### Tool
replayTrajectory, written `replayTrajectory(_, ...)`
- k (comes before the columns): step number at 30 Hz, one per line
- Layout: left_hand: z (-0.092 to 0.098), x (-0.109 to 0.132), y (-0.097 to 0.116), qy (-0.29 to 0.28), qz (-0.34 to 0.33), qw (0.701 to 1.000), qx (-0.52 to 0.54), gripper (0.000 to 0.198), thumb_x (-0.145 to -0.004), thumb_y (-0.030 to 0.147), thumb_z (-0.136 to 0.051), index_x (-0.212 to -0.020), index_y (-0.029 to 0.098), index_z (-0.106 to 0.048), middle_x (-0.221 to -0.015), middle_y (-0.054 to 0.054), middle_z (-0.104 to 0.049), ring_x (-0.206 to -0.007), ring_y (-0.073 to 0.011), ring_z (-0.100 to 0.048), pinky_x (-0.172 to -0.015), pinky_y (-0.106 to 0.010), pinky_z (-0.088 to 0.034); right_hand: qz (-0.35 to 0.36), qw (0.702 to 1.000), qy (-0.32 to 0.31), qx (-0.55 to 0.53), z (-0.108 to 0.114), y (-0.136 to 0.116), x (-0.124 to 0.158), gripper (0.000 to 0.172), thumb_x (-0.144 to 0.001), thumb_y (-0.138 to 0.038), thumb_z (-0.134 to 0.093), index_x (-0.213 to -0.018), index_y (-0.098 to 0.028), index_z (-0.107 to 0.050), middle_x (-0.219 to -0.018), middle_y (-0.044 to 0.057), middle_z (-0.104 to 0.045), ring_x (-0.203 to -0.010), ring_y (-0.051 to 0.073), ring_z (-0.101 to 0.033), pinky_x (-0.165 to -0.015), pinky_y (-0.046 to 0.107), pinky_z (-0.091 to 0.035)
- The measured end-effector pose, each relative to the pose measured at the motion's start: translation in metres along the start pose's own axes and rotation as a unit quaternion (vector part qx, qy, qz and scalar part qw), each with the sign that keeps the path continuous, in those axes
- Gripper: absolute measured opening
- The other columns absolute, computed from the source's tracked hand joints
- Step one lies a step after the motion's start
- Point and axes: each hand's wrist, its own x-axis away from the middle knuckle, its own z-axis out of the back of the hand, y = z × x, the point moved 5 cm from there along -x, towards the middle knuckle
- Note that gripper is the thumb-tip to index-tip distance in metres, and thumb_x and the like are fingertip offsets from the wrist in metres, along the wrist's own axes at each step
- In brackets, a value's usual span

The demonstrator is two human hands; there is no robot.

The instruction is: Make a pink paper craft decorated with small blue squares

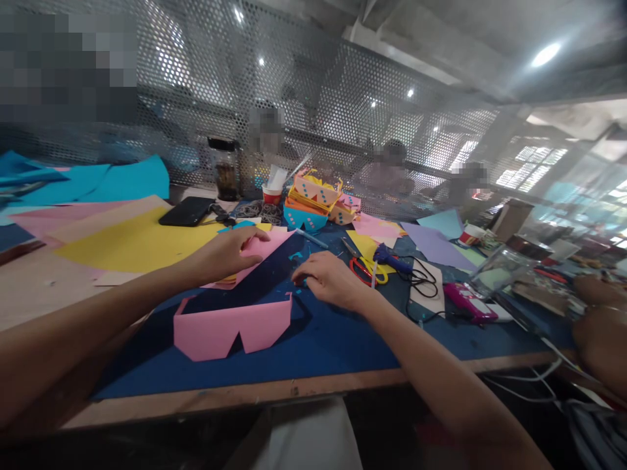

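Observation:
My left hand rests over a stack of pink paper, thumb and fingers apart. To its right, my right hand reaches down to the blue tabletop with its fingers curled together among small blue paper scraps. A bit of blue shows at those fingertips; whether it is gripped is hidden. Nearer to me stands a pink paper pair of glasses, with its side arms folded back and a notch for the nose. Beyond my hands, finished paper glasses in several colours are piled up, some with dots.
Scissors, a blue glue gun with a black cord and a magenta device lie at right. Yellow paper and a black phone are at left. A jar stands behind. Another person's arm is far right.

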Motion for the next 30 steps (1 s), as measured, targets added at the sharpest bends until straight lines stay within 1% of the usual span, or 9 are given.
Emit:
replayTrajectory(2,0.0,0.0,0.001,-0.005,0.002,1.0,-0.001,0.063,-0.078,0.053,-0.063,-0.13,0.02,-0.073,-0.112,-0.01,-0.077,-0.091,-0.0314,-0.068,-0.086,-0.038,-0.052,-0.01,1.0,0.009,0.026,0.002,0.003,0.001,0.032,-0.091,0.001,-0.057,-0.099,-0.019,-0.082,-0.092,0.005,-0.083,-0.095,0.022,-0.073,-0.103,0.037,-0.046)
replayTrajectory(4,0.0,0.0,0.0,-0.005,0.002,1.0,-0.001,0.064,-0.078,0.054,-0.063,-0.13,0.02,-0.073,-0.111,-0.01,-0.077,-0.091,-0.032,-0.068,-0.085,-0.039,-0.052,-0.016,0.999,0.024,0.031,0.005,0.006,0.003,0.032,-0.092,0.001,-0.057,-0.1,-0.019,-0.081,-0.091,0.005,-0.083,-0.094,0.021,-0.073,-0.104,0.037,-0.045)
replayTrajectory(9,-0.002,0.0,-0.002,0.001,-0.003,1.0,0.002,0.063,-0.078,0.054,-0.063,-0.13,0.02,-0.073,-0.113,-0.01,-0.077,-0.091,-0.0315,-0.068,-0.087,-0.039,-0.051,-0.017,1.0,0.011,0.024,0.002,0.009,0.003,0.039,-0.091,0.004,-0.056,-0.111,-0.018,-0.081,-0.103,0.007,-0.084,-0.101,0.021,-0.073,-0.101,0.036,-0.046)
replayTrajectory(14,-0.003,-0.001,-0.002,-0.01,-0.001,1.0,-0.004,0.066,-0.078,0.054,-0.061,-0.132,0.019,-0.072,-0.117,-0.01,-0.077,-0.096,-0.0329,-0.069,-0.086,-0.039,-0.051,-0.028,0.999,0.026,0.023,0.006,0.01,0.002,0.033,-0.092,0.003,-0.056,-0.098,-0.017,-0.082,-0.089,0.005,-0.082,-0.092,0.021,-0.072,-0.099,0.036,-0.045)
replayTrajectory(16,-0.003,-0.001,-0.001,-0.016,-0.001,1.0,-0.006,0.066,-0.078,0.054,-0.06,-0.132,0.019,-0.072,-0.12,-0.011,-0.077,-0.098,-0.0331,-0.07,-0.087,-0.039,-0.052,-0.027,0.999,0.028,0.004,0.006,0.009,0.002,0.036,-0.091,0.004,-0.055,-0.103,-0.018,-0.081,-0.095,0.004,-0.084,-0.094,0.02,-0.073,-0.099,0.035,-0.045)
replayTrajectory(19,-0.003,0.0,0.001,-0.022,0.0,1.0,-0.007,0.064,-0.078,0.051,-0.061,-0.132,0.019,-0.072,-0.123,-0.011,-0.077,-0.1,-0.0328,-0.07,-0.089,-0.039,-0.053,-0.021,1.0,0.009,-0.009,0.003,0.007,0.001,0.041,-0.089,0.005,-0.054,-0.111,-0.018,-0.08,-0.104,0.004,-0.085,-0.1,0.021,-0.073,-0.1,0.035,-0.045)
replayTrajectory(21,-0.004,0.0,0.001,-0.024,-0.002,1.0,-0.006,0.063,-0.078,0.051,-0.061,-0.132,0.02,-0.072,-0.123,-0.011,-0.078,-0.101,-0.0329,-0.07,-0.09,-0.039,-0.053,-0.023,1.0,0.006,0.0,0.002,0.008,0.002,0.037,-0.09,0.005,-0.055,-0.107,-0.017,-0.081,-0.099,0.005,-0.084,-0.098,0.022,-0.073,-0.099,0.036,-0.045)
replayTrajectory(25,-0.004,-0.001,0.001,-0.025,-0.009,1.0,-0.009,0.064,-0.079,0.051,-0.061,-0.133,0.019,-0.072,-0.126,-0.011,-0.077,-0.102,-0.0334,-0.07,-0.092,-0.04,-0.053,-0.038,0.998,0.041,0.008,0.009,0.013,0.004,0.031,-0.091,0.003,-0.057,-0.095,-0.018,-0.08,-0.086,0.003,-0.081,-0.089,0.02,-0.071,-0.094,0.034,-0.045)
replayTrajectory(30,-0.004,0.0,0.001,-0.036,-0.008,0.999,-0.014,0.064,-0.08,0.052,-0.061,-0.136,0.021,-0.073,-0.121,-0.011,-0.077,-0.097,-0.0317,-0.07,-0.086,-0.038,-0.053,-0.058,0.995,0.084,0.01,0.015,0.018,0.006,0.031,-0.091,0.003,-0.057,-0.099,-0.017,-0.079,-0.096,0.005,-0.083,-0.092,0.021,-0.07,-0.092,0.034,-0.044)
